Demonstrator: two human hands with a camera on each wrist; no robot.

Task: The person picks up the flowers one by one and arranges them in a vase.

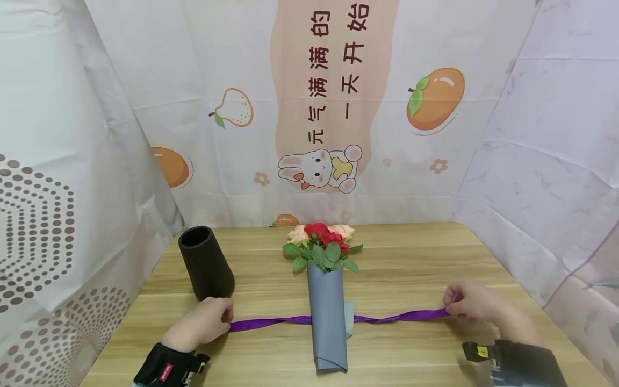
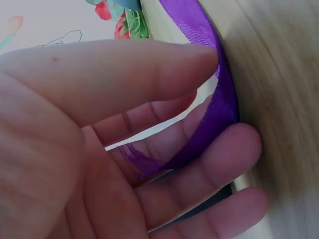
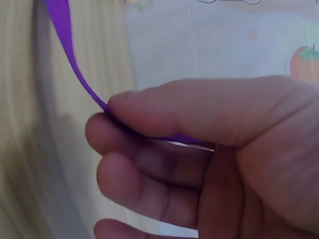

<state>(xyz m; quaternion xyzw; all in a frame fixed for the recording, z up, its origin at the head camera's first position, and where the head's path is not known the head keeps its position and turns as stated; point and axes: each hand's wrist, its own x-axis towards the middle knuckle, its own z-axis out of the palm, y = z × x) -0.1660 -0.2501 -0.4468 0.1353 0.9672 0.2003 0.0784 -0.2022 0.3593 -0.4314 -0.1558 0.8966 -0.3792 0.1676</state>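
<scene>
A bouquet [image 1: 321, 244] of red and peach roses, wrapped in a grey paper cone [image 1: 329, 317], lies along the middle of the wooden table [image 1: 416, 258]. A purple ribbon [image 1: 271, 322] runs across the table and passes under the cone. My left hand [image 1: 205, 322] pinches the ribbon's left end; in the left wrist view the ribbon [image 2: 219, 99] lies between thumb and fingers, its frayed end in the palm. My right hand [image 1: 476, 303] pinches the right end, and the right wrist view shows the ribbon [image 3: 70, 55] leaving the thumb and forefinger.
A black tapered vase [image 1: 205, 263] stands upright at the left rear of the table, just beyond my left hand. White printed cloth walls [image 1: 338, 107] close in the table on three sides.
</scene>
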